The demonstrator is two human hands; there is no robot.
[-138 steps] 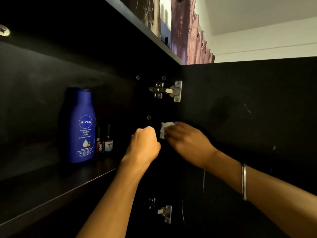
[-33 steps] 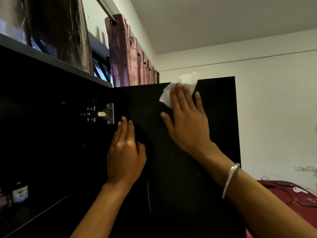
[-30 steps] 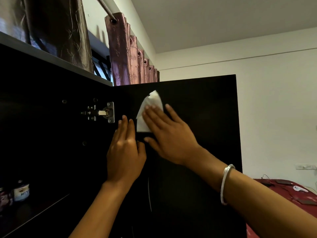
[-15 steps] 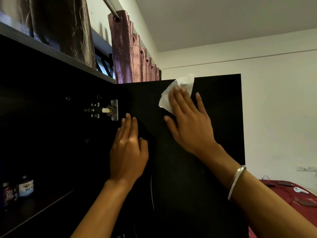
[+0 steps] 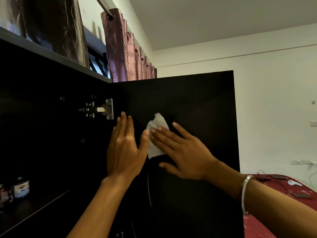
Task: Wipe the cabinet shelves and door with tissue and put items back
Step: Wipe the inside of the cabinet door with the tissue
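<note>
White tissue [image 5: 155, 136] lies flat under my right hand's [image 5: 184, 152] straight fingers on the cabinet door [image 5: 197, 100], its long axis toward 12 o'clock, while my flat-fingered left hand [image 5: 126, 146] braces at 9 o'clock.

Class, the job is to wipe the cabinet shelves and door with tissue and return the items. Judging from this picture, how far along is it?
Done: small bottles already stand on the shelf, though its cleanliness can't be judged. In hand: the right hand presses the tissue flat on the open door, with the left hand flat beside it. Left: the rest of the door, perhaps more items.
</note>
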